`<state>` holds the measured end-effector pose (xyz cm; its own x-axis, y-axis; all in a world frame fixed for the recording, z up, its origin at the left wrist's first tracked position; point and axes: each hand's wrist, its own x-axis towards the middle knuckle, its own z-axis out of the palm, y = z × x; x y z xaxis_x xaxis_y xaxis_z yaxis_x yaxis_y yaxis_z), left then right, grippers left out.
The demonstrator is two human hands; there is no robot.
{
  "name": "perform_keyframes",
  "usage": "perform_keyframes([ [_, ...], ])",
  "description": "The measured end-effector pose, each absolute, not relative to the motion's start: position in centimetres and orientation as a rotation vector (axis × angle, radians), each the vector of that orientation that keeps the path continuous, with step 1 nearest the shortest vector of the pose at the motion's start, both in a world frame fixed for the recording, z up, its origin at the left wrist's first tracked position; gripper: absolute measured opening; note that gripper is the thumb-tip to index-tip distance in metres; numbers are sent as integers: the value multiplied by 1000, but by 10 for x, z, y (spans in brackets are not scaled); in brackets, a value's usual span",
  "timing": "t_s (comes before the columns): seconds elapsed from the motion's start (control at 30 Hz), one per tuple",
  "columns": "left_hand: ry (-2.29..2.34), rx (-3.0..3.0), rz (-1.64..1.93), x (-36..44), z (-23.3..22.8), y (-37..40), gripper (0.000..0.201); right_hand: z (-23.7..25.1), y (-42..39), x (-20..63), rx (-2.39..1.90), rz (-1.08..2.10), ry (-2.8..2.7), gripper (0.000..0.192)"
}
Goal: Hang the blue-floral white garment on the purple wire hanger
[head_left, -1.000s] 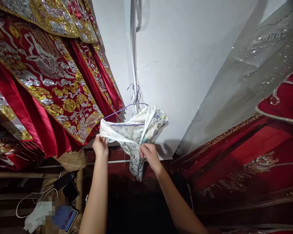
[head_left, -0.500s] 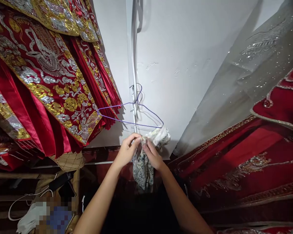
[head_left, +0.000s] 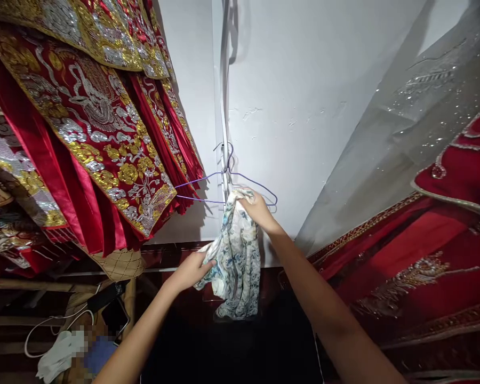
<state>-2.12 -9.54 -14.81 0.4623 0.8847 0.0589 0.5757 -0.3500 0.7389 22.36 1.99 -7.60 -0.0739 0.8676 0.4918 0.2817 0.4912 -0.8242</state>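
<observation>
A white garment with a blue-green floral print (head_left: 240, 256) hangs between my hands in the middle of the view. My right hand (head_left: 256, 207) is closed on its upper end, just in front of the lower bar of a purple wire hanger (head_left: 256, 180). Lower and to the left, my left hand (head_left: 194, 269) pinches an edge of the same cloth. The hanger hangs by its hook from a white strip on the wall. Part of its lower bar is hidden behind the cloth and my right hand.
Red costumes with gold and silver embroidery (head_left: 120, 138) hang at left. Sheer grey sequined fabric (head_left: 384, 128) and a beaded red garment (head_left: 424, 250) hang at right. A wooden shelf at lower left bears a black device (head_left: 106, 296), white cables and white cloth (head_left: 62, 354).
My hands have moved apart: the right rose towards the hanger, the left went down and left. The garment, bunched before, now hangs more spread out below my right hand.
</observation>
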Motion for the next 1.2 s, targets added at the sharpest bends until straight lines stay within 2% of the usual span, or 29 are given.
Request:
perform_keyframes([
  [0.1, 1411, 2163, 554, -49, -135, -94, 39, -93, 38, 232, -1201, 772, -1673, 27],
  [0.23, 1662, 2209, 298, -80, -115, -75, 43, -109, 30, 257, -1211, 878, -1699, 28],
  [0.3, 1717, 2231, 287, -87, -104, -59, 41, -106, 22, 275, -1239, 880, -1685, 27],
  [0.43, 1683, 2395, 665, -79, -75, -28, 30, -88, 12, 302, -1327, 734, -1668, 28],
  [0.6, 1312, 2478, 1123, -46, -41, -9, 22, -74, -10, 299, -1379, 633, -1778, 29],
  [0.7, 1229, 2446, 1193, -34, -34, 3, 37, -74, -33, 286, -1248, 725, -1876, 25],
  [0.73, 1233, 2458, 1192, -34, -34, 7, 40, -74, -39, 283, -1219, 724, -1859, 30],
  [0.83, 1265, 2522, 1155, -38, -34, 14, 35, -69, -49, 292, -1223, 578, -1590, 63],
  [0.9, 1295, 2553, 1139, -43, -31, 14, 32, -60, -45, 310, -1254, 440, -1417, 71],
  [0.97, 1333, 2576, 1142, -47, -26, 11, 31, -48, -36, 332, -1320, 387, -1380, 59],
  [1.03, 1408, 2559, 1193, -51, -21, 8, 29, -36, -27, 349, -1337, 526, -1414, 46],
  [1.13, 1565, 2363, 1349, -53, -24, 8, 28, -26, -20, 353, -1158, 937, -1389, 44],
  [1.2, 1620, 2204, 1403, -51, -32, 9, 29, -29, -19, 339, -1093, 953, -1319, 40],
])
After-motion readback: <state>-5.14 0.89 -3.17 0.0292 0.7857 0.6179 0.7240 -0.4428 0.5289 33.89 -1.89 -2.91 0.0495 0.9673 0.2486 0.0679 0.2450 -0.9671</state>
